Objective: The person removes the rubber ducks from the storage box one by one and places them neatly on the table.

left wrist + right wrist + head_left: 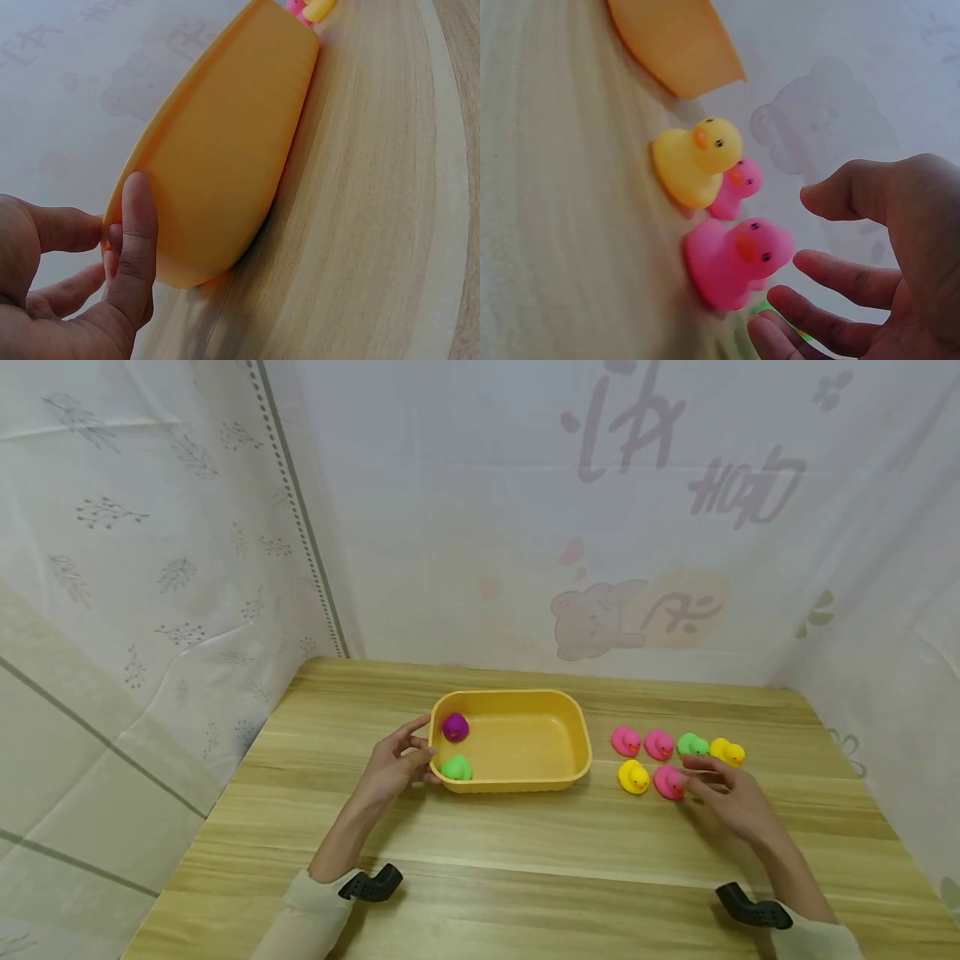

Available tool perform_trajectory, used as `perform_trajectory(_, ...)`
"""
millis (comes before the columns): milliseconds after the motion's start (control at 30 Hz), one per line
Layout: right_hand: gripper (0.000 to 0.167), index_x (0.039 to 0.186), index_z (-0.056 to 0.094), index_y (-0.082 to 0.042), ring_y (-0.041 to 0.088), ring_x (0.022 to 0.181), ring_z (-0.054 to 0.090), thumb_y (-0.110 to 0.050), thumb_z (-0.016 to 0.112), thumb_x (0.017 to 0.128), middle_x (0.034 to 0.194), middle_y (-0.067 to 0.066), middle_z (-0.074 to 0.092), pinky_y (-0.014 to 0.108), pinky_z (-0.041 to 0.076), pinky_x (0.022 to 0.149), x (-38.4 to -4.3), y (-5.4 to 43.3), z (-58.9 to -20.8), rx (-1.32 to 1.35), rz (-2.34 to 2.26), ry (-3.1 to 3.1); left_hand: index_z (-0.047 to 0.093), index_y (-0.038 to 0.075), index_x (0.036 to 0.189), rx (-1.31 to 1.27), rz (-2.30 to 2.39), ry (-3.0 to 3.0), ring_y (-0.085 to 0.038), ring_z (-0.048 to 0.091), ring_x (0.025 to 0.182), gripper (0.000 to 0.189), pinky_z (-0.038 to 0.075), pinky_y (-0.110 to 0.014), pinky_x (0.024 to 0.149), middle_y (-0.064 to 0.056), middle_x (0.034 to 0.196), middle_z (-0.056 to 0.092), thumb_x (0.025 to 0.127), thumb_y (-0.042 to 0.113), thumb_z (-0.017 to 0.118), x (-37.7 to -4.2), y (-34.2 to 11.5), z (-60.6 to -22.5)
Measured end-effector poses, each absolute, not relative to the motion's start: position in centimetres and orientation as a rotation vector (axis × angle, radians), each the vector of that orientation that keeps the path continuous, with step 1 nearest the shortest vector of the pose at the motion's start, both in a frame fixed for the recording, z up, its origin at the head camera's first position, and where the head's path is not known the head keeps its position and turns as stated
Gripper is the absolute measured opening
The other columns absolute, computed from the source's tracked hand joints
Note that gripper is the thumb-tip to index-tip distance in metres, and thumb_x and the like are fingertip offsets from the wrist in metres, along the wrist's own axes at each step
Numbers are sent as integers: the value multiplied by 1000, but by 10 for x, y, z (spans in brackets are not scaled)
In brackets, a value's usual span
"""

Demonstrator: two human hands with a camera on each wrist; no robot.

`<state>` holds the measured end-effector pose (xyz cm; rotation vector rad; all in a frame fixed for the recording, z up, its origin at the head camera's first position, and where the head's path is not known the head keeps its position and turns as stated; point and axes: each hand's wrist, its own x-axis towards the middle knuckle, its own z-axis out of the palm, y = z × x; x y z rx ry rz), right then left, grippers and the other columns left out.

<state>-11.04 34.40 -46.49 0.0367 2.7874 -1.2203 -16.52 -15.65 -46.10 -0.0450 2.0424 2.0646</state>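
My left hand (392,766) holds the left end of a yellow plastic basin (510,786), with fingers (137,240) at its rim and outer wall. Inside the basin, at its left end, are a purple toy duck (455,727) and a green toy duck (457,768). On the right, my right hand (729,795) hovers beside the nearest pink duck (667,782), thumb and fingers spread apart. That pink duck (735,259) sits upright on the table, just off the fingertips in the right wrist view. To its left is a yellow duck (633,777).
Behind these two ducks runs a row: two pink ducks, one of them the leftmost pink duck (626,741), a green duck (692,744) and a yellow duck (726,751). Everything rests on a wood-grain table (510,893). A printed curtain (450,527) hangs behind the table.
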Motion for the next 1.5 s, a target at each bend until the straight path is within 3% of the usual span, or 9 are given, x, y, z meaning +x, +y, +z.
perform_trajectory(67, 53, 147, 52, -3, 40, 121, 60, -36, 58, 105, 144, 25, 56, 14, 55, 80, -110, 344, -460, 12, -1217, 2810, 43, 10, 156, -47, 2063, 2045, -17, 67, 69, 62, 68, -31, 70, -9, 104, 50, 98, -3, 60, -165, -157, -461)
perform_trajectory(233, 55, 147, 53, -9, 12, 119, 57, -39, 62, 102, 145, 17, 56, 3, 50, 84, -110, 342, -448, -33, -1221, 2863, 43, 11, 156, -53, 2060, 2046, -18, 67, 69, 62, 68, -33, 72, -9, 105, 50, 98, -3, 61, -165, -156, -460)
perform_trajectory(300, 55, 146, 54, -10, 7, 117, 56, -40, 64, 101, 144, 15, 57, -1, 47, 85, -111, 340, -444, -51, -1226, 2878, 43, 11, 155, -52, 2065, 2042, -18, 67, 70, 62, 69, -34, 72, -9, 104, 51, 98, -4, 60, -165, -156, -460)
perform_trajectory(533, 61, 151, 49, -14, 36, 129, 54, -44, 65, 100, 150, 17, 51, 0, 46, 86, -116, 325, -427, -87, -1238, 2823, 43, 11, 156, -43, 2063, 2039, -18, 67, 70, 63, 68, -34, 72, -9, 104, 50, 98, -4, 60, -165, -157, -461)
perform_trajectory(667, 64, 153, 47, -16, 38, 129, 56, -45, 65, 100, 148, 17, 54, 2, 47, 88, -122, 314, -421, -117, -1235, 2817, 42, 10, 156, -42, 2064, 2041, -18, 67, 70, 63, 68, -34, 72, -9, 104, 50, 98, -4, 60, -165, -157, -460)
perform_trajectory(767, 63, 154, 46, -16, 37, 130, 55, -42, 66, 100, 149, 17, 54, 11, 50, 96, -126, 306, -418, -164, -1236, 2815, 42, 10, 156, -48, 2060, 2044, -18, 67, 69, 63, 68, -33, 72, -8, 104, 50, 98, -3, 60, -165, -156, -460)
perform_trajectory(967, 61, 154, 46, -17, 38, 132, 54, -36, 67, 100, 152, 15, 51, 41, 54, 106, -134, 289, -412, -304, -1294, 2783, 42, 10, 156, -48, 2066, 2047, -18, 67, 69, 63, 68, -34, 72, -9, 104, 50, 97, -4, 60, -165, -156, -462)
perform_trajectory(1267, 65, 155, 43, -19, 40, 134, 54, -37, 69, 99, 152, 15, 51, 59, 53, 109, -146, 264, -411, -365, -1354, 2696, 43, 11, 155, -55, 2071, 2052, -19, 67, 70, 61, 69, -35, 73, -8, 104, 50, 98, -3, 60, -165, -157, -462)
perform_trajectory(1500, 68, 156, 42, -23, 39, 134, 54, -39, 71, 96, 152, 14, 51, 59, 53, 109, -153, 247, -412, -401, -1356, 2663, 44, 12, 155, -51, 2077, 2045, -18, 66, 70, 61, 69, -37, 73, -8, 104, 50, 98, -3, 60, -165, -155, -462)
